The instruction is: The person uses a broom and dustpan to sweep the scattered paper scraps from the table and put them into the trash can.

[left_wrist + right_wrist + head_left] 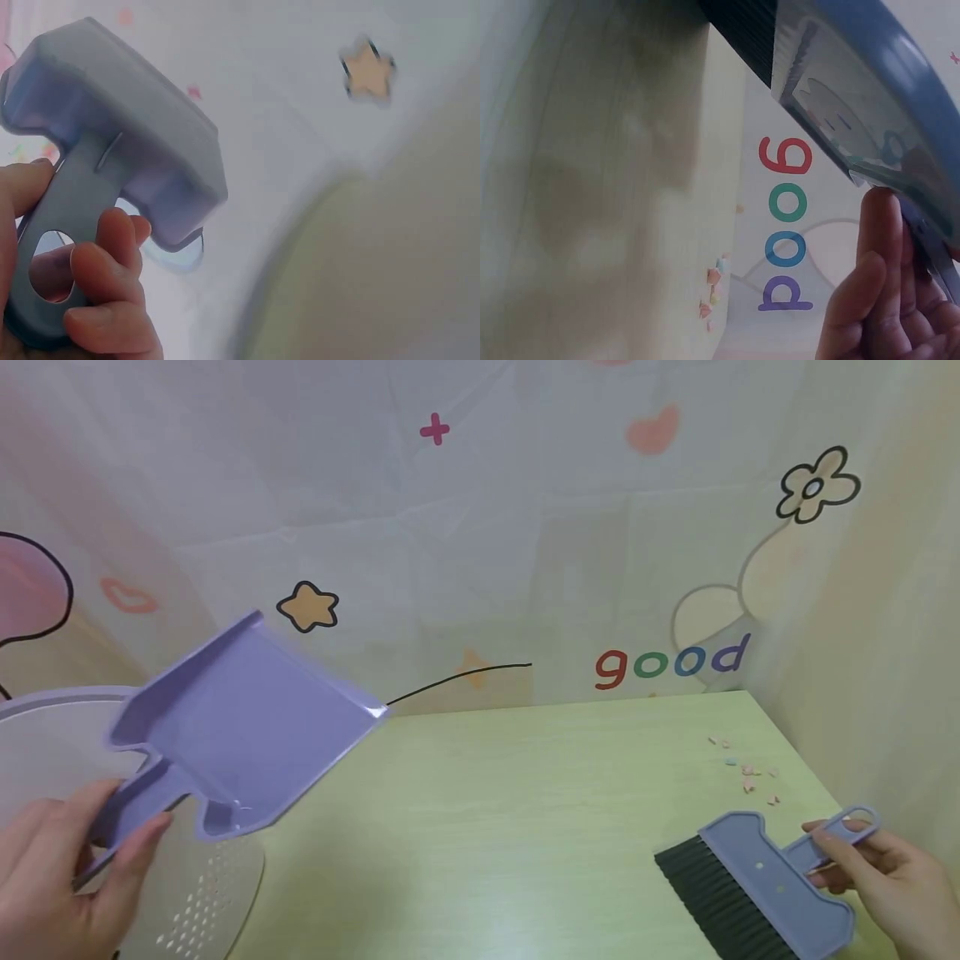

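My left hand (71, 868) grips the handle of a lavender dustpan (247, 727), raised and tilted above the left side of the table. In the left wrist view, fingers curl about the dustpan's handle (79, 187), which has an oval hole. On the right, my right hand (888, 877) holds a small blue-lavender hand brush (787, 881) by its looped handle. Its dark bristles (723, 893) point down and left. Beyond the brush, several small pink and blue scraps (748, 771) lie near the table's right edge; they also show in the right wrist view (712, 281).
A pale green table (480, 810) stretches between the hands. At the left is a large pale container (225, 868) with a lavender rim and rows of small holes, partly behind the dustpan. A printed curtain (480, 560) hangs behind the table and along its right side.
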Available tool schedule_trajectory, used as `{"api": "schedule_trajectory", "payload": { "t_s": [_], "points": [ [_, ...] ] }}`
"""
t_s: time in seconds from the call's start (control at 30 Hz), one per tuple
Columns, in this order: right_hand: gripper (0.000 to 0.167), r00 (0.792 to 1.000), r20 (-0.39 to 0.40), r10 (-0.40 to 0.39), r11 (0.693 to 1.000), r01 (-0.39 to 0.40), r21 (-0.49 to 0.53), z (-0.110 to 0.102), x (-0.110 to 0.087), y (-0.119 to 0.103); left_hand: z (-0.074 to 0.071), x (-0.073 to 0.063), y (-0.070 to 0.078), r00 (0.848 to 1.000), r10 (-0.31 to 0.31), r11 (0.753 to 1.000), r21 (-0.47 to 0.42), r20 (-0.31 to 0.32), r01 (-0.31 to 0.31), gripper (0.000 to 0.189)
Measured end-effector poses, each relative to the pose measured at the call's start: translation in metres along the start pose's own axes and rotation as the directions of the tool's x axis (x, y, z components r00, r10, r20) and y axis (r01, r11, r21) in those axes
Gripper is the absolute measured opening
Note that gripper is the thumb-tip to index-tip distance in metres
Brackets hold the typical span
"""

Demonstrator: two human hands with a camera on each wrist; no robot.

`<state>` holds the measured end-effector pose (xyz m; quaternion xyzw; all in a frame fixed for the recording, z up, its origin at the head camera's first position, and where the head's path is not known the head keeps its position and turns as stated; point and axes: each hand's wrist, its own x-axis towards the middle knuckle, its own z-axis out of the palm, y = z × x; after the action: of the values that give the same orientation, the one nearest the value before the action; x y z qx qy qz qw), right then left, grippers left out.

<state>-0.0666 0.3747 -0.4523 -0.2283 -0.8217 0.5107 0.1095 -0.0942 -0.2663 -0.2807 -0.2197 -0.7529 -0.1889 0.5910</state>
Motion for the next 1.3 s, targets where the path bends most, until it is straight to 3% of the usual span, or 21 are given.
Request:
{"api": "schedule_trajectory", "payload": {
  "t_s": [0.07,0.13,0.2,0.27,0.4,0.53,0.63,0.73,0.9,1.0,1.13,1.2,1.3],
  "points": [
    [0.014,1.000,0.002,0.004,1.000,-0.004,-0.028,0.000,-0.001,-0.002,0.009,0.005,0.016,0.994,0.102,0.994,0.045,0.049,-0.104,0.075],
    [0.012,1.000,0.006,0.007,0.999,-0.007,-0.044,0.001,-0.003,-0.003,0.018,0.001,0.026,0.985,0.132,0.988,0.063,0.114,-0.140,0.070],
    [0.013,1.000,0.014,-0.021,0.998,0.022,-0.052,0.001,-0.004,-0.004,0.025,-0.009,0.031,0.967,0.110,0.988,0.079,0.229,-0.132,0.066],
    [0.014,0.998,0.030,-0.056,0.997,0.057,-0.044,0.001,-0.006,-0.004,0.035,-0.024,0.032,0.940,0.064,0.991,0.088,0.336,-0.098,0.065],
    [0.016,0.992,0.062,-0.107,0.993,0.109,-0.036,0.001,-0.009,-0.005,0.063,-0.054,0.029,0.893,0.037,0.998,0.037,0.448,-0.060,0.062],
    [0.016,0.991,0.075,-0.113,0.992,0.116,-0.038,0.003,-0.012,-0.006,0.094,-0.081,0.024,0.875,0.052,0.999,-0.027,0.482,-0.044,0.063],
    [0.017,0.989,0.090,-0.120,0.992,0.123,-0.020,0.003,-0.013,-0.006,0.111,-0.099,0.020,0.841,0.037,0.999,-0.048,0.540,-0.013,0.061],
    [0.015,0.986,0.102,-0.128,0.991,0.131,-0.014,0.003,-0.014,-0.006,0.125,-0.114,0.018,0.795,0.012,0.998,-0.051,0.606,0.024,0.047],
    [0.022,0.987,0.100,-0.126,0.987,0.134,-0.084,0.006,-0.014,-0.010,0.141,-0.136,0.018,0.732,0.002,0.997,-0.057,0.681,0.051,0.038],
    [0.030,0.988,0.097,-0.119,0.986,0.129,-0.108,0.007,-0.014,-0.015,0.147,-0.144,0.018,0.703,0.000,0.994,-0.080,0.711,0.081,0.036],
    [0.015,0.982,0.057,-0.180,0.982,0.183,-0.047,0.006,-0.012,-0.022,0.153,-0.150,0.019,0.675,-0.004,0.987,-0.108,0.738,0.123,0.033],
    [0.010,0.966,0.004,-0.257,0.966,0.257,0.010,0.003,-0.010,-0.027,0.155,-0.151,0.019,0.660,-0.005,0.982,-0.120,0.752,0.144,0.032],
    [0.025,0.929,-0.088,-0.360,0.925,0.368,0.097,-0.003,-0.004,-0.035,0.157,-0.152,0.020,0.616,-0.014,0.974,-0.128,0.787,0.185,0.031]
  ]
}}
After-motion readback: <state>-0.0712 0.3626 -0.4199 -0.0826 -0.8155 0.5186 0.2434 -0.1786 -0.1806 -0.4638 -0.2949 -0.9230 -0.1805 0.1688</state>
